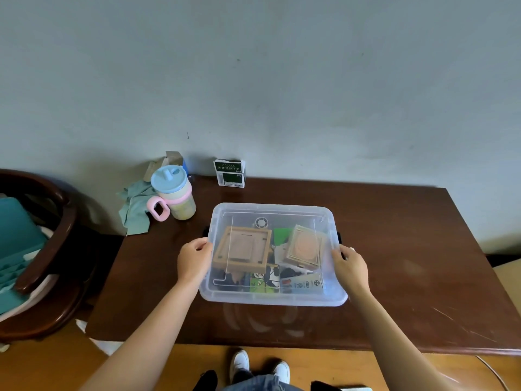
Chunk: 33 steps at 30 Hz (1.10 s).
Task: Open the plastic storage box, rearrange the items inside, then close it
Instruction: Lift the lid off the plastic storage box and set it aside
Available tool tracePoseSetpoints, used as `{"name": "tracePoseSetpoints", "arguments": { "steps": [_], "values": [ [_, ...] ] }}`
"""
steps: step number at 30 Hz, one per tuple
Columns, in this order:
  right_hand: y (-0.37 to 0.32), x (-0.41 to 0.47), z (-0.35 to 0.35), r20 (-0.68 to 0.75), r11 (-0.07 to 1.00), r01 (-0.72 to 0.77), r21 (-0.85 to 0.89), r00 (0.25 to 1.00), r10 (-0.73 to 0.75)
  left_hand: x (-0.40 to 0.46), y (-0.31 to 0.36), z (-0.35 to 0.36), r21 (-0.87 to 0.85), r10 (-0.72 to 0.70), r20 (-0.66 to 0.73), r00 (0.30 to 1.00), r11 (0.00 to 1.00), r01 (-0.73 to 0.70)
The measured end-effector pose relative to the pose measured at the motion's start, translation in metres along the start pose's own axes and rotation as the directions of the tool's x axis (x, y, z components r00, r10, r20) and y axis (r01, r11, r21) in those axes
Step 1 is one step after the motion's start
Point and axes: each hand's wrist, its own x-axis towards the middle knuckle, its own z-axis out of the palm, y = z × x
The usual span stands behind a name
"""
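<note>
A clear plastic storage box (272, 299) sits in the middle of the brown table, its translucent lid (270, 211) on top. Through the lid I see a wooden frame (242, 249) on the left, a second wooden piece (306, 248) on the right, a green item (282, 235) between them, and printed packets (301, 283) near the front. My left hand (193, 259) grips the lid's left edge by a black latch. My right hand (351, 266) grips the right edge the same way, over the other black latch.
A cup with a blue lid and pink handle (173, 194) stands at the table's back left beside a teal cloth (135, 207). A small green-and-white carton (229, 173) stands against the wall. A dark wooden chair (42, 249) is to the left.
</note>
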Motion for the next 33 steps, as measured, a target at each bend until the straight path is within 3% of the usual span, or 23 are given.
{"name": "tracePoseSetpoints", "arguments": {
  "steps": [4,8,12,15,17,19,22,24,26,30,33],
  "values": [
    [-0.001,-0.004,-0.007,-0.018,0.993,0.012,0.119,1.0,-0.01,-0.006,0.012,-0.006,-0.144,0.02,-0.007,1.0,0.989,-0.021],
    [-0.013,0.001,-0.027,-0.025,0.938,0.003,0.346,1.0,0.006,-0.007,0.038,-0.014,-0.257,0.153,0.028,0.988,0.956,-0.141],
    [-0.031,0.008,-0.05,0.073,0.777,-0.014,0.63,0.996,-0.041,0.006,0.07,-0.012,-0.252,0.258,0.05,0.965,0.938,-0.238],
    [-0.048,0.003,-0.06,-0.036,0.641,0.153,0.752,0.981,-0.193,0.014,0.092,-0.003,-0.268,0.294,0.11,0.949,0.928,-0.257],
    [-0.062,-0.002,-0.065,-0.099,0.61,0.251,0.752,0.957,-0.271,0.019,0.108,0.005,-0.279,0.268,0.127,0.955,0.934,-0.224],
    [-0.074,-0.007,-0.068,-0.147,0.652,0.336,0.679,0.933,-0.328,0.019,0.124,0.012,-0.349,0.199,0.228,0.953,0.93,-0.111],
    [-0.088,-0.017,-0.069,-0.173,0.7,0.445,0.558,0.888,-0.426,0.006,0.152,0.021,-0.574,0.173,0.541,0.823,0.791,0.212],
    [-0.09,-0.024,-0.069,-0.182,0.719,0.502,0.481,0.859,-0.478,-0.004,0.166,0.031,-0.575,0.184,0.654,0.734,0.752,0.323],
    [-0.083,-0.026,-0.07,-0.181,0.742,0.553,0.378,0.831,-0.527,-0.012,0.173,0.042,-0.553,0.157,0.704,0.693,0.733,0.395],
    [-0.048,-0.018,-0.082,-0.084,0.858,0.491,0.152,0.871,-0.484,-0.021,0.163,0.06,-0.537,0.176,0.71,0.682,0.761,0.363],
    [-0.008,-0.003,-0.092,-0.173,0.931,0.293,0.216,0.95,-0.259,-0.028,0.157,0.075,-0.487,0.207,0.687,0.696,0.843,0.229]
  ]
}}
